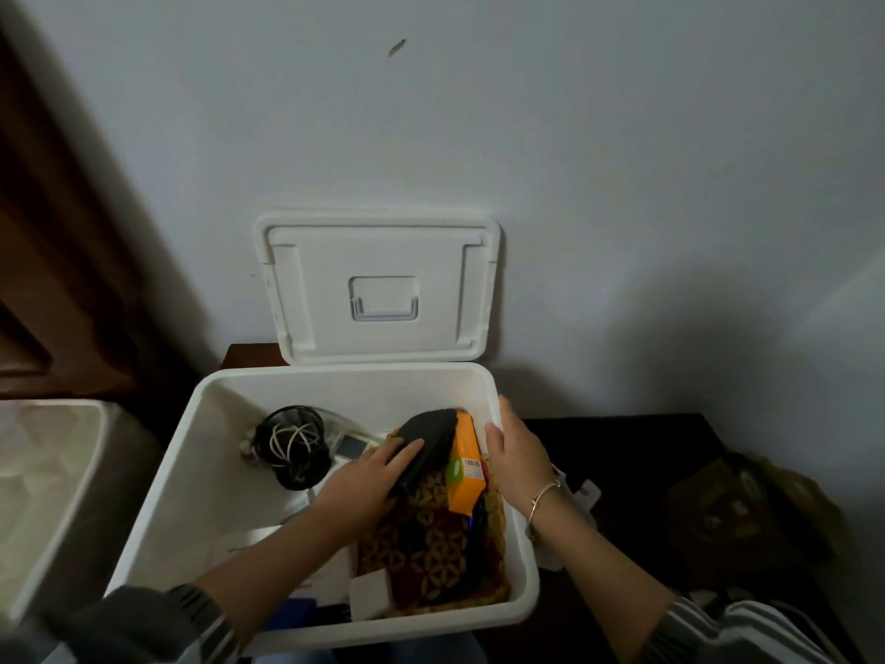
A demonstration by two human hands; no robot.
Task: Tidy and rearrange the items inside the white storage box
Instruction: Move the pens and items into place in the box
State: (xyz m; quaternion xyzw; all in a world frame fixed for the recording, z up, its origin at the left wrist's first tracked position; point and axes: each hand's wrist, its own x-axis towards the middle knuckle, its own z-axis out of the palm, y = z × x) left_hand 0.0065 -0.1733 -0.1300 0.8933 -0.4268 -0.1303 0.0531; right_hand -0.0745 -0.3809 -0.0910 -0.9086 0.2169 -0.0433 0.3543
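Note:
The white storage box [158, 496] stands open in front of me, and its lid [378, 289] leans upright on the wall behind it. At the right of the box lies a brown-and-gold patterned basket [431, 548]. A black pouch [433, 436] and an orange carton [467, 467] rest on top of the basket. My left hand [366, 479] lies on the black pouch with its fingers stretched out. My right hand [519, 455] is just right of the orange carton, by the box's right wall, fingers straight and thumb near the carton.
A black mesh cup [292, 445] holding coiled cables stands at the back left of the box, with a small screened device [352, 445] beside it. White papers [261, 543], a white block [371, 599] and a blue item [294, 611] lie at the front. A pale bin [43, 472] is left; a dark bag [718, 510] sits on the dark table to the right.

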